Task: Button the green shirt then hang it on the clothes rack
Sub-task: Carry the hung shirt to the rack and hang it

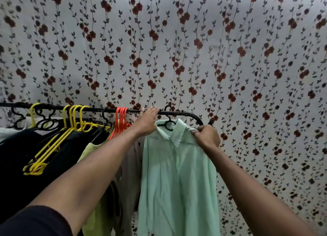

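Sleeve (35, 221): dark, at 7 o'clock, nearest the camera; belongs to the left arm.

Green shirt (177, 182): pale mint, at 6 o'clock, hanging full length from a black hanger (168, 124). Front lies closed down the middle, so the buttoning looks done, though single buttons are too small to make out.

Right hand (207, 136): at 4 o'clock of centre, fingers curled, pinching the shirt's collar and shoulder.

Left hand (146, 122): just left of the collar, fingers laid over the rail; whether they curl round it cannot be told.

Other clothes: a grey garment (131, 174) touching the green shirt's left edge, a yellow-green one (95, 209), black ones (17, 156) toward 9 o'clock.

Spare hangers: orange (120, 122), yellow (74, 119).

Clothes rack (185, 113): black rail; the hanger's hook sits over it near its right end.

Wall (177, 41): flowered paper, farthest.

Status: hanging appears nearly complete; left are letting go and perhaps straightening the collar.
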A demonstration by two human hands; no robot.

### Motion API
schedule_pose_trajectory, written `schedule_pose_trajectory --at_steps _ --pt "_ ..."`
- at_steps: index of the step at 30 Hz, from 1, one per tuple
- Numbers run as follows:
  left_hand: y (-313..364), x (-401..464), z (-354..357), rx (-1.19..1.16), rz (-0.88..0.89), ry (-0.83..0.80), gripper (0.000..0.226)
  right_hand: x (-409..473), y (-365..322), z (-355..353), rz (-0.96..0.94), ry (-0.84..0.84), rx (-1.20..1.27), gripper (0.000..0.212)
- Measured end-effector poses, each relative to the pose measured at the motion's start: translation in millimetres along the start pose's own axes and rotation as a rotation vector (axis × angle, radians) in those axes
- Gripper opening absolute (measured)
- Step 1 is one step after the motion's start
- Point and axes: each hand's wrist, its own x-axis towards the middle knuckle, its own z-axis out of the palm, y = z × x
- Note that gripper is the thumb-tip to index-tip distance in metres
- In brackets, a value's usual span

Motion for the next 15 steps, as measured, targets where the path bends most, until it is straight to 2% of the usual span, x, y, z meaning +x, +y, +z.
schedule_pose_trajectory --at_steps 5,15 --pt "0.8 1.4 -1.8 -0.01 0.012 -0.036 0.084 -14.9 -5.3 -6.8 -0.027 0.071 0.055 0.023" --pt "14.6 -10.8 -11.0 0.033 -0.01 -0.076 0.092 -51.5 25.0 -7.9 -0.016 0.014 0.066 0.018"
